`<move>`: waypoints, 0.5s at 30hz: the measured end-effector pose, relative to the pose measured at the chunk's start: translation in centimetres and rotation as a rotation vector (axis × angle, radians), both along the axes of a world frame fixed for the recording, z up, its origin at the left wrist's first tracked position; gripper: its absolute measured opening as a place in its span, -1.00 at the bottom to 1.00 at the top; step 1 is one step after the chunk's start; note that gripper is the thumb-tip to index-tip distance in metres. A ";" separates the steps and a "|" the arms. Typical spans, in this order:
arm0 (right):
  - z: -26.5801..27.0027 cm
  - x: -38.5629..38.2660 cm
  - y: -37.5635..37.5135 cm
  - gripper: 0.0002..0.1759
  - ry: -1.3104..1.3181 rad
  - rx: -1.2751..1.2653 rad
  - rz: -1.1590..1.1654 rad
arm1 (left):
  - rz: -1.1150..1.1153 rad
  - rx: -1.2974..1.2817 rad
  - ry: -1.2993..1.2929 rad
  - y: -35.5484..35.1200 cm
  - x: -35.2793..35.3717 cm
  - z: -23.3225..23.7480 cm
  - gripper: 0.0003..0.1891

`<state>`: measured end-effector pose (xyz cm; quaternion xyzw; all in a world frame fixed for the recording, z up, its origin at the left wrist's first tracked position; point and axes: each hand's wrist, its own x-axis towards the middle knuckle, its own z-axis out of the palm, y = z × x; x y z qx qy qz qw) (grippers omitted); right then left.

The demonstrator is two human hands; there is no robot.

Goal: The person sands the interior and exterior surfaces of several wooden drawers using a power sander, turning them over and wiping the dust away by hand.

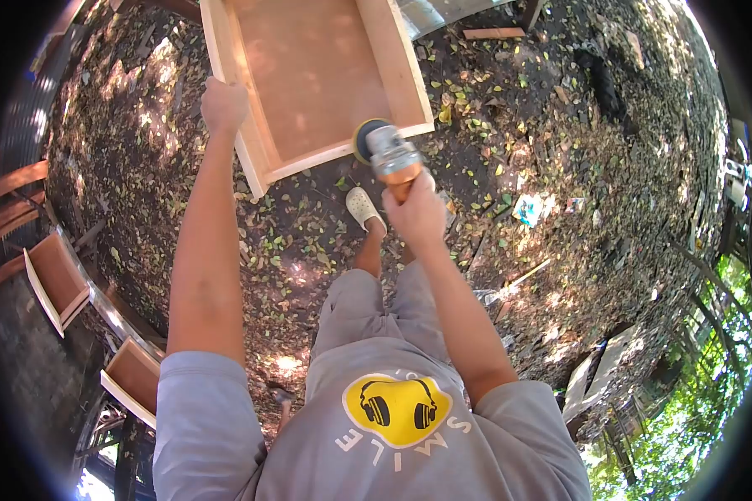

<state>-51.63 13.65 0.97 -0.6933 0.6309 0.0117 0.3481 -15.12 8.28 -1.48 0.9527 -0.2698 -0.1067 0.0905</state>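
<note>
A light wooden drawer (pixel 319 157) with a reddish plywood bottom is held out in front of me at the top of the view. My left hand (pixel 224 104) is closed around the edge of its left side. In my right hand (pixel 419 214) is an angle grinder (pixel 395 157) with an orange body, a silver head and a round sanding disc. The fingers wrap its orange body. The disc overlaps the near edge of the drawer, toward its right corner, and the grinder's head looks slightly blurred.
Dry leaves cover the ground (pixel 510 275) all around. Two similar drawers (pixel 63 280) stand at the left by a corrugated metal sheet. A loose wood piece (pixel 495 33) lies at the top right. My foot in a pale clog (pixel 361 206) is below the drawer.
</note>
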 end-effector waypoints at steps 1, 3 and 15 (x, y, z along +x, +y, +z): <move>0.2 -0.8 -0.9 -0.30 0.012 -0.001 -0.045 | -0.001 0.002 -0.001 0.0 0.1 -0.1 -0.56; -2.0 -3.2 -1.9 -0.40 0.044 -0.150 -0.082 | -0.006 0.007 -0.003 0.1 0.2 -0.1 -0.56; -0.9 -2.9 0.8 -0.47 -0.047 -0.103 -0.195 | -0.038 -0.048 -0.027 0.1 0.6 -0.5 -0.55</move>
